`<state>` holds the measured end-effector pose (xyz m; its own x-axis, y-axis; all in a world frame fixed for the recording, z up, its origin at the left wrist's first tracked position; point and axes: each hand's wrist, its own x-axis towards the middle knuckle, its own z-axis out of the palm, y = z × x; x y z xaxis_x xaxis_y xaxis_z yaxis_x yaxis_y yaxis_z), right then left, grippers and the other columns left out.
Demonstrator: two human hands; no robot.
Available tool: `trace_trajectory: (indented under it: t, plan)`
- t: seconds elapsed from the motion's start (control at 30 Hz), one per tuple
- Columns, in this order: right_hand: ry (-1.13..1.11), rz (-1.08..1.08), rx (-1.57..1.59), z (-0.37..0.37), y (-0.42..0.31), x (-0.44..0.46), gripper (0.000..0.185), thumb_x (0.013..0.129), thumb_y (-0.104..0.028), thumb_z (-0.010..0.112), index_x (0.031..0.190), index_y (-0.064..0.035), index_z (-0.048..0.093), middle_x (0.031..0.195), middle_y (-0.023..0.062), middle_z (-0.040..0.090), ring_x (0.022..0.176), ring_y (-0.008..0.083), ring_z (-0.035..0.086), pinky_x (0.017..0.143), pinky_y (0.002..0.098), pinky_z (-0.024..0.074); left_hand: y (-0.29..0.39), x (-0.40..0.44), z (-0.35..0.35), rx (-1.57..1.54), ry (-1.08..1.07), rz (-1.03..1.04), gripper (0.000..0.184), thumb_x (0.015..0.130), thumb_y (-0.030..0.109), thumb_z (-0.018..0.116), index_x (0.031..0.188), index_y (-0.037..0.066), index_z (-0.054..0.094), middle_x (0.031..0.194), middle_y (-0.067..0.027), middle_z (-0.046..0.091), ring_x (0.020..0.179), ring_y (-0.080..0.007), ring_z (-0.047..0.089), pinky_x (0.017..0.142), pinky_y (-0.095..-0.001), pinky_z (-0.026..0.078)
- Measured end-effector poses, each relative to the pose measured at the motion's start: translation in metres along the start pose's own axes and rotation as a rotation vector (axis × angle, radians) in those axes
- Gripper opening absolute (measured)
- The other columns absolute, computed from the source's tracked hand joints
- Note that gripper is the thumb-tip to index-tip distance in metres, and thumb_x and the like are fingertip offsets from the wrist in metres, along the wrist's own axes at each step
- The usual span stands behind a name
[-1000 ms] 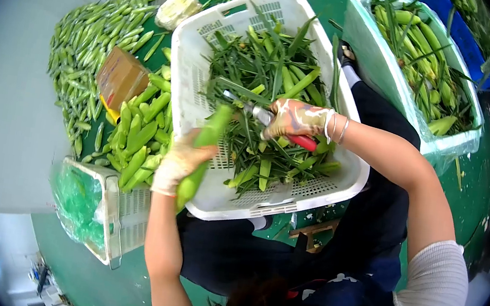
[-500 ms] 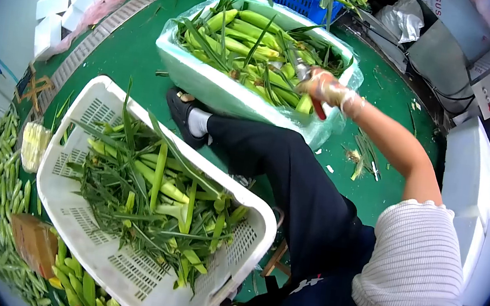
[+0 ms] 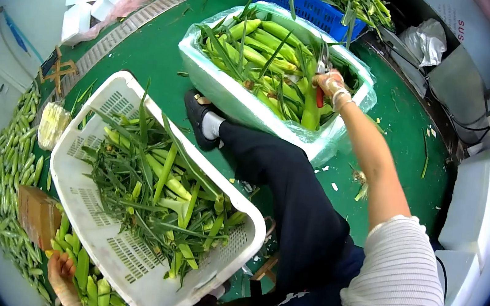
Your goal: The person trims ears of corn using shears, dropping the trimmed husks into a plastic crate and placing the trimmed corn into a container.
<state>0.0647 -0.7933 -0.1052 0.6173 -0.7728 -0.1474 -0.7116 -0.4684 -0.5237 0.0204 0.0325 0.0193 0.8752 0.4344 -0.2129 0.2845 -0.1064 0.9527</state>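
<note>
My right hand [image 3: 332, 85], in a thin clear glove, is closed around pruning shears [image 3: 319, 95] with red handles. Their metal blades point away from me over the foam box [image 3: 229, 83], which is lined with clear plastic and full of green ears of corn [image 3: 274, 51] in their husks. One ear stands close beside the shears; whether the hand touches it I cannot tell. At the lower left, my left hand [image 3: 60, 271] has loosely bent fingers slightly apart, with nothing visible in them. It is beside a pile of husked-green corn ears [image 3: 91, 297], outside the white basket.
A white plastic basket [image 3: 71, 176] of cut leaves and husks [image 3: 152, 196] stands before me. Behind the foam box is a blue crate [image 3: 307, 6] of leaves. Along the left lie many wrapped corn ears [image 3: 3, 183] and a cardboard box [image 3: 37, 217]. My leg [image 3: 280, 170] reaches between basket and box.
My left hand has come into clearer view at the lower left. My right hand and the shears have shifted within the foam box, blades now pointing more upward. The whole view has shifted slightly.
</note>
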Motion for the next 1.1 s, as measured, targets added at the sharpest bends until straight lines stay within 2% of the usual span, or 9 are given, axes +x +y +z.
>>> trace_trajectory:
  t: [0.27,0.37,0.47,0.53,0.57,0.63,0.7,0.87,1.1]
  plan:
    - [-0.155,-0.939,0.544,-0.101,-0.173,-0.172,0.039,0.063,-0.014,0.069,0.097,-0.0003,0.056,0.080,0.0082,0.060,0.071,0.0193,0.055,0.069,0.0338,0.0480,0.081,-0.118,0.181,0.188,-0.505,0.352,0.031,0.089,0.011,0.060,0.116,-0.004,0.057,0.107,-0.0103,0.063,0.096,-0.0173,0.061,0.087,-0.0271,0.048]
    - [-0.536,-1.004,0.565,-0.114,-0.236,-0.248,0.045,0.061,-0.016,0.072,0.100,0.0012,0.057,0.085,0.0092,0.062,0.077,0.0164,0.057,0.070,0.0318,0.0485,0.102,-0.142,0.240,0.269,-0.694,0.703,0.057,0.080,0.012,0.070,0.131,0.001,0.046,0.125,-0.0172,0.054,0.118,-0.0225,0.051,0.100,-0.0326,0.040]
    - [-0.883,-1.254,0.618,-0.087,-0.278,-0.297,0.019,0.072,-0.010,0.070,0.088,-0.0009,0.065,0.083,0.0105,0.063,0.078,0.0188,0.061,0.068,0.0316,0.0487,0.114,-0.148,0.245,0.139,-0.804,0.491,0.049,0.076,0.023,0.073,0.114,-0.001,0.054,0.097,-0.0099,0.064,0.089,-0.0203,0.061,0.080,-0.0328,0.048]
    - [-0.320,-1.910,0.584,-0.023,-0.284,-0.304,0.023,0.079,-0.011,0.065,0.102,-0.0052,0.066,0.098,0.0135,0.061,0.088,0.0267,0.059,0.075,0.0335,0.0476,0.090,-0.132,0.227,-0.329,-0.785,0.323,0.039,0.074,0.021,0.073,0.104,0.001,0.057,0.088,-0.0065,0.065,0.079,-0.0168,0.062,0.074,-0.0307,0.049]
    - [-0.455,-1.766,0.239,-0.013,-0.281,-0.311,0.026,0.084,-0.008,0.059,0.109,-0.0101,0.065,0.108,0.0146,0.057,0.092,0.0317,0.055,0.081,0.0351,0.0462,0.074,-0.120,0.206,-0.377,-0.618,0.222,0.036,0.074,0.020,0.073,0.101,0.001,0.058,0.088,-0.0075,0.064,0.079,-0.0162,0.061,0.071,-0.0315,0.050]
    - [-1.113,-0.735,0.532,0.040,-0.265,-0.340,0.057,0.081,-0.020,0.067,0.127,0.0034,0.045,0.102,0.0171,0.060,0.086,0.0232,0.056,0.080,0.0353,0.0480,0.050,-0.096,0.167,-0.694,-0.290,0.084,0.032,0.076,0.021,0.071,0.100,0.004,0.058,0.084,-0.0091,0.062,0.075,-0.0233,0.061,0.071,-0.0386,0.051]
    - [-0.834,-0.910,0.220,0.045,-0.224,-0.382,0.088,0.070,-0.040,0.075,0.131,0.0084,0.034,0.109,0.0223,0.058,0.100,0.0297,0.058,0.091,0.0354,0.0460,0.005,-0.048,0.111,-1.026,-0.067,-0.078,0.027,0.077,0.023,0.070,0.096,0.007,0.058,0.081,-0.0097,0.060,0.074,-0.0273,0.059,0.071,-0.0429,0.051]
    - [-0.709,-1.288,0.205,0.107,-0.177,-0.445,0.059,0.065,-0.032,0.073,0.102,0.0033,0.044,0.094,0.0250,0.055,0.090,0.0388,0.057,0.081,0.0455,0.0464,-0.015,-0.023,0.045,-1.291,0.211,-0.105,0.032,0.079,0.031,0.067,0.100,0.011,0.054,0.097,-0.0085,0.058,0.088,-0.0289,0.056,0.083,-0.0475,0.048]
    - [-0.377,-1.400,0.374,0.125,-0.236,-0.491,0.061,0.067,-0.033,0.069,0.108,0.0048,0.044,0.097,0.0221,0.051,0.095,0.0374,0.051,0.084,0.0444,0.0415,-0.020,-0.035,0.060,-1.327,0.251,-0.184,0.037,0.084,0.033,0.065,0.106,0.005,0.054,0.100,-0.0101,0.060,0.090,-0.0270,0.055,0.088,-0.0430,0.046]
